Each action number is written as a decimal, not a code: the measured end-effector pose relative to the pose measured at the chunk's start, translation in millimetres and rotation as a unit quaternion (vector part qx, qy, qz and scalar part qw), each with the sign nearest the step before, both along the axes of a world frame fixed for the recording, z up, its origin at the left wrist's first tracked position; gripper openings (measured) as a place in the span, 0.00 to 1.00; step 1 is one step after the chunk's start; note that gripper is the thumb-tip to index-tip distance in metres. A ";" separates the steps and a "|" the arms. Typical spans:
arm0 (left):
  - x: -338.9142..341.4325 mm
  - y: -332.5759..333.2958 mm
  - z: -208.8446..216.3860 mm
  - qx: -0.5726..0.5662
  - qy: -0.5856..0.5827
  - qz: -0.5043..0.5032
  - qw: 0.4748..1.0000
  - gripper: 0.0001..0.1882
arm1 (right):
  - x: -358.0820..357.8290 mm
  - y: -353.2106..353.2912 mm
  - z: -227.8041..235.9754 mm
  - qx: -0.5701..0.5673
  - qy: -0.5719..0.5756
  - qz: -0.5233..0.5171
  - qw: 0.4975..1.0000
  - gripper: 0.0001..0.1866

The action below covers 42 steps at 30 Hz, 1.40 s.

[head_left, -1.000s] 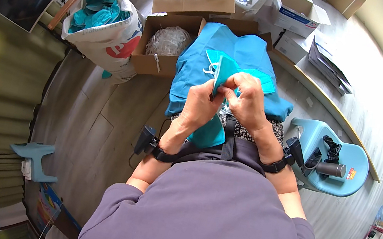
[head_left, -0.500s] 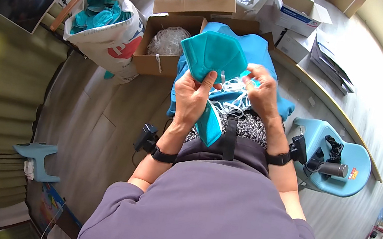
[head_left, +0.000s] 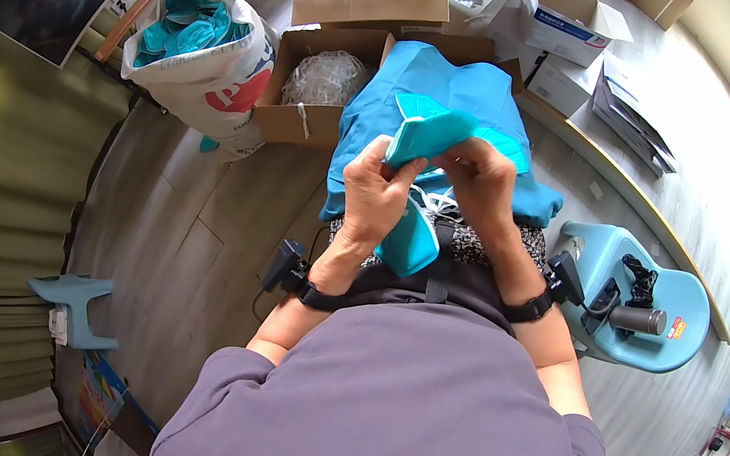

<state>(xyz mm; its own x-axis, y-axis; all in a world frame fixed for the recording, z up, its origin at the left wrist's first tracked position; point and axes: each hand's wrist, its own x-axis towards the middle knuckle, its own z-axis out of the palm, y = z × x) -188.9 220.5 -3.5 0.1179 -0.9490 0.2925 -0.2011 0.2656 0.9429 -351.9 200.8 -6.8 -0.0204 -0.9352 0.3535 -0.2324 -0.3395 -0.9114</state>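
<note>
A teal face mask [head_left: 429,133], tilted and partly folded, is up in front of me over the blue cloth [head_left: 388,87] on my lap. My left hand [head_left: 377,193] pinches its lower left edge between thumb and fingers. At its right end, my right hand [head_left: 485,183] has its fingers curled in and touching it. A second teal mask [head_left: 410,240] hangs below, against my left palm. More teal material [head_left: 506,147] shows behind my right hand. White elastic straps [head_left: 435,203] lie between my wrists, partly hidden by the hands.
A white sack [head_left: 205,85] full of teal masks stands at the far left. Beside it, a cardboard box [head_left: 295,127] holds tangled white straps. On the right, a light-blue plastic chair [head_left: 685,306] carries a dark cylinder. A small blue stool [head_left: 86,307] stands at left.
The upper mask has turned from facing me flat to tilted and folded. My right hand has moved up to it from the straps. The lower mask has swung slightly right.
</note>
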 end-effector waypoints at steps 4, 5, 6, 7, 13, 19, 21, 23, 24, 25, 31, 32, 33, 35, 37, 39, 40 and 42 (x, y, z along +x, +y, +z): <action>2.7 4.7 27.8 -0.036 0.130 -0.030 0.990 0.07 | -49.5 -42.2 -26.9 -0.036 -0.014 -0.208 0.977 0.04; 8.9 4.5 39.3 -0.042 0.158 -0.030 0.986 0.09 | -63.7 -40.7 -23.0 -0.007 -0.024 -0.204 0.979 0.05; 20.2 4.4 44.3 -0.037 0.125 -0.022 0.991 0.08 | -72.2 -38.5 -20.3 0.022 -0.033 -0.201 0.979 0.05; 27.6 -0.4 52.3 -0.009 0.110 -0.015 0.994 0.07 | -74.7 -35.8 -19.9 0.019 -0.027 -0.153 0.988 0.04; 53.1 -11.1 40.6 -0.048 0.074 -0.031 0.996 0.07 | -46.5 -23.6 4.8 0.196 0.028 0.082 0.977 0.08; 58.0 -9.3 40.6 -0.034 0.159 -0.024 0.986 0.13 | -103.2 -53.0 -40.0 0.202 0.380 -0.209 0.878 0.18; 60.2 -11.6 35.1 -0.001 0.182 -0.065 0.981 0.15 | -108.0 -46.9 -54.1 0.230 0.265 -0.113 0.930 0.16; 59.4 -15.5 30.6 0.054 0.260 -0.099 0.959 0.22 | -105.6 -45.0 -68.5 0.188 0.147 -0.107 0.965 0.13; 57.7 -16.9 26.6 0.055 0.283 -0.120 0.950 0.22 | -107.0 -43.7 -73.3 0.164 0.087 -0.103 0.977 0.11; 56.3 -14.6 28.5 0.070 0.250 -0.105 0.960 0.21 | -95.9 -40.1 -58.3 0.100 0.062 -0.117 0.986 0.07; 49.6 -15.6 22.5 0.088 0.248 -0.103 0.959 0.12 | -74.4 -33.6 23.5 -0.098 0.027 -0.022 0.995 0.05; 46.2 -15.2 25.9 0.089 0.195 -0.078 0.974 0.15 | -72.5 -30.9 32.1 -0.103 0.022 0.001 0.994 0.05; 44.4 -14.3 31.3 0.078 0.160 -0.082 0.981 0.19 | -69.7 -27.7 41.0 -0.115 0.046 0.007 0.992 0.06; 46.1 -12.9 39.9 0.069 0.095 -0.136 0.984 0.27 | -66.7 -24.0 52.5 -0.093 0.056 0.023 0.994 0.06; 44.2 -10.1 43.0 0.119 0.114 -0.228 0.960 0.21 | -62.9 -25.8 54.4 -0.071 0.046 0.032 0.996 0.06; 42.5 -9.7 30.8 0.132 0.101 -0.265 0.950 0.14 | -59.4 -28.1 50.2 -0.066 0.038 0.039 0.996 0.06; 39.7 -9.2 27.4 0.135 0.085 -0.258 0.953 0.11 | -57.4 -28.8 48.3 -0.064 0.034 0.043 0.996 0.06; 33.6 -7.9 26.2 0.144 0.065 -0.243 0.957 0.11 | -49.3 -29.5 48.7 -0.097 0.062 0.005 0.993 0.07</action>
<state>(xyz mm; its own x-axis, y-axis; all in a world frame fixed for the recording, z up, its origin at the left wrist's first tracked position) -155.3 212.6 22.7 -0.3394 -0.9403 0.0242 0.0048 0.0240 0.9997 -401.2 171.3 41.9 0.0427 -0.8488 0.5270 -0.3340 -0.5092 -0.7932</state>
